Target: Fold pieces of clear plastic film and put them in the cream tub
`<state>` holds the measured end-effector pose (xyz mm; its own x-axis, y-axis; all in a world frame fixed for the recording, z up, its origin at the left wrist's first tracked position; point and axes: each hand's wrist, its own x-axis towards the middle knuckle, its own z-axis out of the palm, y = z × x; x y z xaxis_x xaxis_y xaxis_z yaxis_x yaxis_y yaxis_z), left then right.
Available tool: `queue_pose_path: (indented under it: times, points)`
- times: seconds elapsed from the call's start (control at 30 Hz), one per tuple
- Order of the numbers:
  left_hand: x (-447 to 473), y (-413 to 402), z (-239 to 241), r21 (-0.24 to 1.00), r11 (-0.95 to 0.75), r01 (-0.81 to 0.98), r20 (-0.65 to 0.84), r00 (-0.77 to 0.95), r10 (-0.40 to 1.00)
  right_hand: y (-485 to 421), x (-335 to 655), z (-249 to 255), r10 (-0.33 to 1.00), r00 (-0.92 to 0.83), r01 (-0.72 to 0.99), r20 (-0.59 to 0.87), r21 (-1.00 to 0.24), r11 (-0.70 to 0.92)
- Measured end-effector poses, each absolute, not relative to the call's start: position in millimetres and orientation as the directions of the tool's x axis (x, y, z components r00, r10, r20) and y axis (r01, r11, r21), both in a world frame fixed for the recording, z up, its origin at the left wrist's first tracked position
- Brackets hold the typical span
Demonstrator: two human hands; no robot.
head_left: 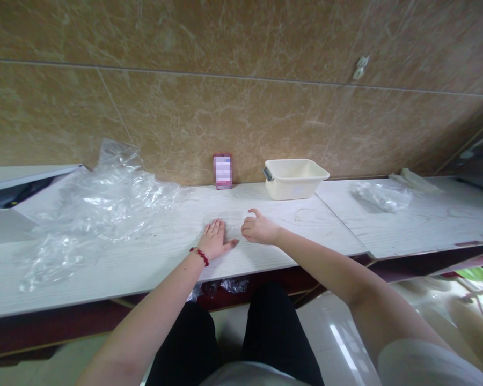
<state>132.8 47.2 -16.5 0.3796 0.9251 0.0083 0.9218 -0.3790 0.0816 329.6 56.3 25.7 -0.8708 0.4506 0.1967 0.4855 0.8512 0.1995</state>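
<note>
Clear film (233,225) under left fingers (216,226)

We are facing a brown, veined wall (233,43); a white counter (140,260) is running along it, a glossy floor (326,316) reflecting light (343,348).

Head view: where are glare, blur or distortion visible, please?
Head view: the crumpled plastic at left glints and the floor shows a bright streak; same view: the small upright panel is pixelated, the green object at right looks soft.
</note>
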Motion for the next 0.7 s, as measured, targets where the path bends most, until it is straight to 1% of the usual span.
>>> queue_pose_path:
  times: [0.17, 0.3, 0.37, 0.5, 0.6, 0.7]
  points:
    - [137, 47, -10, 0.068, -0.358, 0.931, 0.003, 0.359, 0.933, 59, 329, 35, 0.473, -0.844, 0.524, 0.252, 0.203, 0.827]
    - [144, 45, -4, 0.046, -0.342, 0.939, 0.023, 0.341, 0.940, 60, 328, 44, 0.484, -0.824, 0.543, 0.295, 0.168, 0.822]
    - [147, 43, -1, 0.040, -0.375, 0.926, 0.021, 0.375, 0.927, 60, 327, 47, 0.492, -0.815, 0.551, 0.306, 0.147, 0.821]
    - [146, 35, 4, 0.061, -0.475, 0.878, 0.013, 0.475, 0.880, 59, 330, 48, 0.472, -0.850, 0.507, 0.235, 0.117, 0.854]
    - [141, 30, 3, 0.084, -0.498, 0.863, 0.007, 0.499, 0.867, 60, 332, 42, 0.442, -0.881, 0.463, 0.168, 0.120, 0.878]
    - [135, 29, 1, 0.105, -0.507, 0.856, -0.037, 0.513, 0.858, 61, 331, 36, 0.422, -0.895, 0.441, 0.146, 0.142, 0.886]
